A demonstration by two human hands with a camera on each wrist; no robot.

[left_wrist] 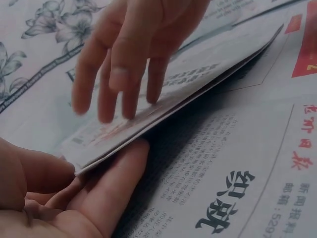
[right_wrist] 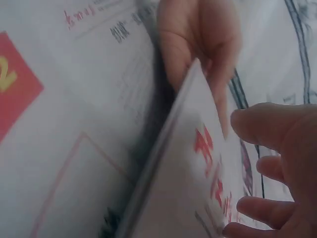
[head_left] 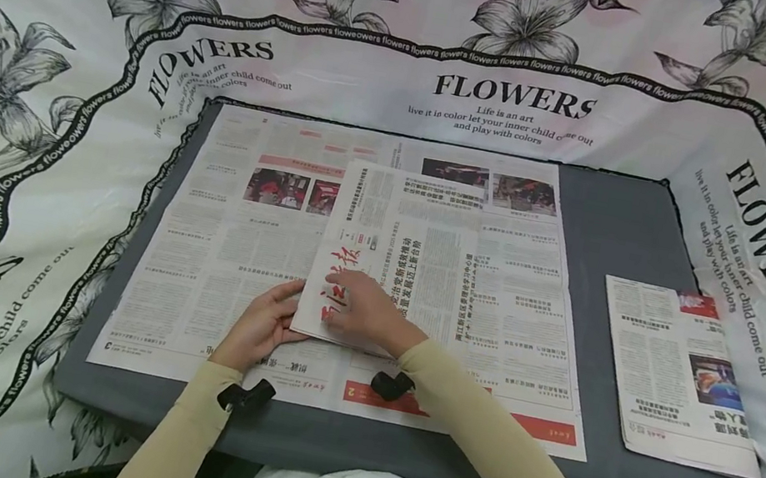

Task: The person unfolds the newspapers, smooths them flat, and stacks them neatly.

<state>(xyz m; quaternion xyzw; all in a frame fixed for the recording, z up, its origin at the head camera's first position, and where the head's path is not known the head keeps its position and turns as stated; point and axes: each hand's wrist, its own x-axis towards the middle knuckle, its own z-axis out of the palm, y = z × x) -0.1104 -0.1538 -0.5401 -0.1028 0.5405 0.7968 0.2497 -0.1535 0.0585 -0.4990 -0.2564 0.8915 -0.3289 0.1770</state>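
Note:
A folded newspaper (head_left: 386,223) with red title characters lies over a larger spread newspaper sheet (head_left: 197,259) in the head view. My left hand (head_left: 265,325) pinches its near left corner, thumb on top and fingers underneath. That edge is lifted off the sheet below, as the left wrist view shows, with a dark gap under the fold (left_wrist: 213,94). Over the red title hovers my right hand (head_left: 367,308), its fingers loosely spread and pointing down, the tips close to the paper. In the right wrist view the folded edge (right_wrist: 168,129) runs between both hands.
Another folded newspaper (head_left: 671,380) with a colour photo lies at the right side of the dark grey table top (head_left: 597,233). A white cloth (head_left: 348,81) printed with flowers and lettering surrounds the table. Black wrist cameras (head_left: 246,395) sit on both sleeves.

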